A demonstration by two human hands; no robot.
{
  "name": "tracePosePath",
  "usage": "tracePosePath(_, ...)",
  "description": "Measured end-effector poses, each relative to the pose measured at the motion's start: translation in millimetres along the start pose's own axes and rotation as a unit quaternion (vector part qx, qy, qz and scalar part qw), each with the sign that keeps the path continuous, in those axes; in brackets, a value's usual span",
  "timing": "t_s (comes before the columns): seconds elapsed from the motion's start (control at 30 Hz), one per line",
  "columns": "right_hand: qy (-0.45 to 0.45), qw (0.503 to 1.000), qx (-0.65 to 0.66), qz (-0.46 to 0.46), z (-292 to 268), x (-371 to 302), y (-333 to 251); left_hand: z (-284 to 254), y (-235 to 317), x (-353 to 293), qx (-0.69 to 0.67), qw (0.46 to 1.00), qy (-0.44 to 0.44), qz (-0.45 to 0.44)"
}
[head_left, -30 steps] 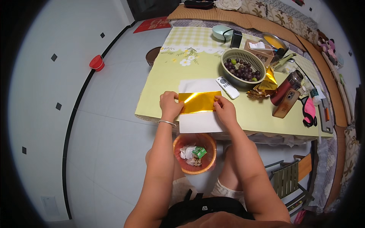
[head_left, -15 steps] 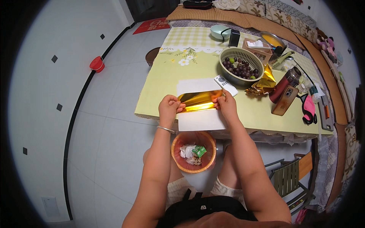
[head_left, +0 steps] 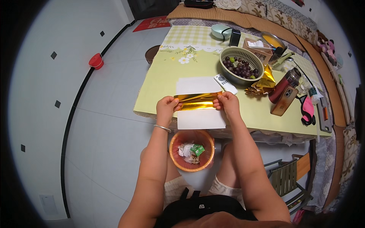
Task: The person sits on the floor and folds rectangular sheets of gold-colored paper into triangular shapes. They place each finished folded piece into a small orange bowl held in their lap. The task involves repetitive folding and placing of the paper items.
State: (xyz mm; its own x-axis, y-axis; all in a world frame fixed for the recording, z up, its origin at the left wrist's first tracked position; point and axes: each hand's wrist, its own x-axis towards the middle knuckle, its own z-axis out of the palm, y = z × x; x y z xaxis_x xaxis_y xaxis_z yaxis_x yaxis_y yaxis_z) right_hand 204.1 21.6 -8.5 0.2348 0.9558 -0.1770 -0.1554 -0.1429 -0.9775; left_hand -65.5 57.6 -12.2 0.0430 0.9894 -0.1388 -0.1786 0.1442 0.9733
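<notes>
A shiny gold foil sheet is stretched between my two hands, over a white sheet of paper at the table's near edge. My left hand pinches the foil's left end, a bangle on that wrist. At the right end, my right hand grips the foil between thumb and fingers. A crease runs lengthwise across the foil. Just beyond my right hand lies a white remote control, and crumpled gold foil stands farther right.
A basket of grapes sits behind the remote. To the right are a dark red flask, a phone and a pink-and-black item. An orange waste bin stands between my legs; a folding chair is at right.
The foil, smooth and bulging before, now shows a lengthwise fold and lies flatter between my hands. My hands have shifted only slightly.
</notes>
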Motion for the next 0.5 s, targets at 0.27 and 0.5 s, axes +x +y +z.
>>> tracePosePath(0.27, -0.006, 0.999, -0.027, 0.04, -8.2, -2.5, -3.3, -2.9, -9.4, 5.6, 0.042, 0.999, -0.013, 0.032)
tracePosePath(0.5, -0.024, 0.994, -0.093, 0.05, -15.4, -8.8, -10.2, -9.0, -19.0, 11.4, 0.112, 0.992, -0.002, 0.05)
